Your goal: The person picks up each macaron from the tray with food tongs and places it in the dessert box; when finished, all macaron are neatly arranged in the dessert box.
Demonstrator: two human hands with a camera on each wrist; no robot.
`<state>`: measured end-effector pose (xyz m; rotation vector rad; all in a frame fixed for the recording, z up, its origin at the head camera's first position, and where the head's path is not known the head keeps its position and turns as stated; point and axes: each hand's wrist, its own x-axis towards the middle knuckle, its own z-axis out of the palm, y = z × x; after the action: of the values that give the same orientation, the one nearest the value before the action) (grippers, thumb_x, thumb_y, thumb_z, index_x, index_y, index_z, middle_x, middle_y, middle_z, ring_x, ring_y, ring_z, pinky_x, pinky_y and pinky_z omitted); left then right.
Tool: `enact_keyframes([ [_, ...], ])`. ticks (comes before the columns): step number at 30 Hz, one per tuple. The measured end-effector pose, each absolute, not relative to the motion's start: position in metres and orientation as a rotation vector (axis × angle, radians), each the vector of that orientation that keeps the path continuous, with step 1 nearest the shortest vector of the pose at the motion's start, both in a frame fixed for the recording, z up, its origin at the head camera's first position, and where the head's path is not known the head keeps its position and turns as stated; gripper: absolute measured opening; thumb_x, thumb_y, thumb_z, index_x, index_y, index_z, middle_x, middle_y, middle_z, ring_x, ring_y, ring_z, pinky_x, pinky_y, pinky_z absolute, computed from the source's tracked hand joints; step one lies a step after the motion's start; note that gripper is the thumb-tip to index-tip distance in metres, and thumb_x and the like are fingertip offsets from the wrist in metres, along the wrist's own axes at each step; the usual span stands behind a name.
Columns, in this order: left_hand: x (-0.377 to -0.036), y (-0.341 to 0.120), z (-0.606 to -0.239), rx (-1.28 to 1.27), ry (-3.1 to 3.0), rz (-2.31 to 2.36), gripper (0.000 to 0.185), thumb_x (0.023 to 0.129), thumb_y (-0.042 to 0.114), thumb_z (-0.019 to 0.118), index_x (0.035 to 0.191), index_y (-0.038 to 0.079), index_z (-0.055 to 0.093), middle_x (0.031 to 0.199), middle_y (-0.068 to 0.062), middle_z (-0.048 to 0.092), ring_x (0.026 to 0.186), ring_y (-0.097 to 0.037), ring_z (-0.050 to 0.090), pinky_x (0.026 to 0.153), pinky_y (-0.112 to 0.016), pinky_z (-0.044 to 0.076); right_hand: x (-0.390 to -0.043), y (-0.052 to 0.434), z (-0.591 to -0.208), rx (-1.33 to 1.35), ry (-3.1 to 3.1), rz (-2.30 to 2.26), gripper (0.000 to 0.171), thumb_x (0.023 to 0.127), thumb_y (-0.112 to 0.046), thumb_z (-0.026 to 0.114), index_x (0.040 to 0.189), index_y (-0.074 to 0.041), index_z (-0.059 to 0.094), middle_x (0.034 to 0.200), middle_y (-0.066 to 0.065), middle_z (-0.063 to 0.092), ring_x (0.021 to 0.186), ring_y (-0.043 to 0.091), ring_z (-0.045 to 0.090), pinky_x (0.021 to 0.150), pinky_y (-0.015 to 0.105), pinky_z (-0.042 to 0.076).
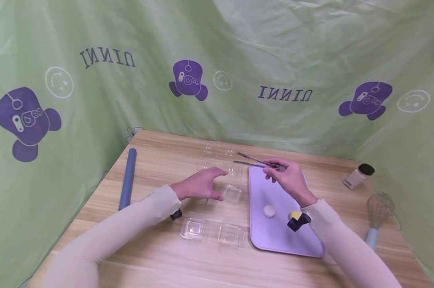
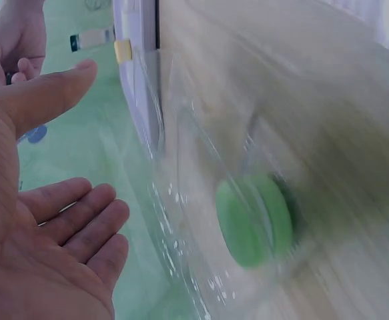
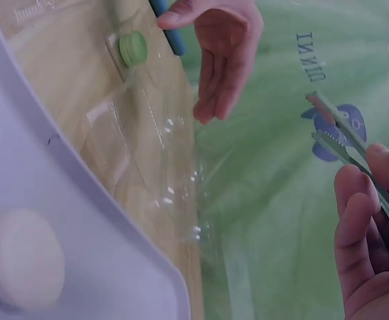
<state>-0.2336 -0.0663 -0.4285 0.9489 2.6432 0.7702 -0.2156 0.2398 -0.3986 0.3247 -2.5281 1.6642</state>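
Observation:
My left hand [image 1: 204, 184] hovers open, fingers spread, over clear plastic boxes [image 1: 232, 193] on the wooden table [image 1: 159, 256]. In the left wrist view its open palm [image 2: 61, 227] is beside a blurred green round cake [image 2: 254, 220] that sits in a clear box. The same green cake [image 3: 133, 48] shows in the right wrist view below my left hand [image 3: 221, 53]. My right hand [image 1: 280, 172] pinches metal tongs [image 1: 253, 161] above the far end of a lavender tray [image 1: 274, 236]. The tongs [image 3: 337, 133] hold nothing. A pale round cake [image 1: 269, 211] lies on the tray.
A blue rolling pin [image 1: 127, 178] lies at the left. Two clear boxes [image 1: 193, 229] sit near the front, with more at the back [image 1: 217, 151]. A spice jar [image 1: 357, 176] and a whisk [image 1: 379, 212] are at the right. Green printed cloth surrounds the table.

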Motion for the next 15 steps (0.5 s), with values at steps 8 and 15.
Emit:
enact_keyframes([
  [8,-0.236,-0.048,-0.436,0.952,2.625,0.687,0.092,0.076,0.032,0.088,0.153,0.008,0.043,0.158,-0.012,0.046,0.148,-0.031,0.042,0.127,-0.047,0.033,-0.21,0.264,-0.398,0.258,-2.489,1.623,0.037,0.091,-0.018,0.076,0.12,0.003,0.07,0.071,-0.013,0.072,0.058,0.006,0.064,0.047,0.02,0.051],
  [15,-0.236,-0.043,-0.442,0.924,2.641,0.669,0.091,0.076,0.033,0.088,0.152,0.008,0.045,0.154,-0.011,0.052,0.141,-0.029,0.05,0.123,-0.046,0.039,-0.204,0.279,-0.392,0.211,-2.476,1.604,0.04,0.092,-0.02,0.076,0.122,0.004,0.069,0.072,-0.009,0.073,0.06,0.005,0.066,0.048,0.02,0.054],
])
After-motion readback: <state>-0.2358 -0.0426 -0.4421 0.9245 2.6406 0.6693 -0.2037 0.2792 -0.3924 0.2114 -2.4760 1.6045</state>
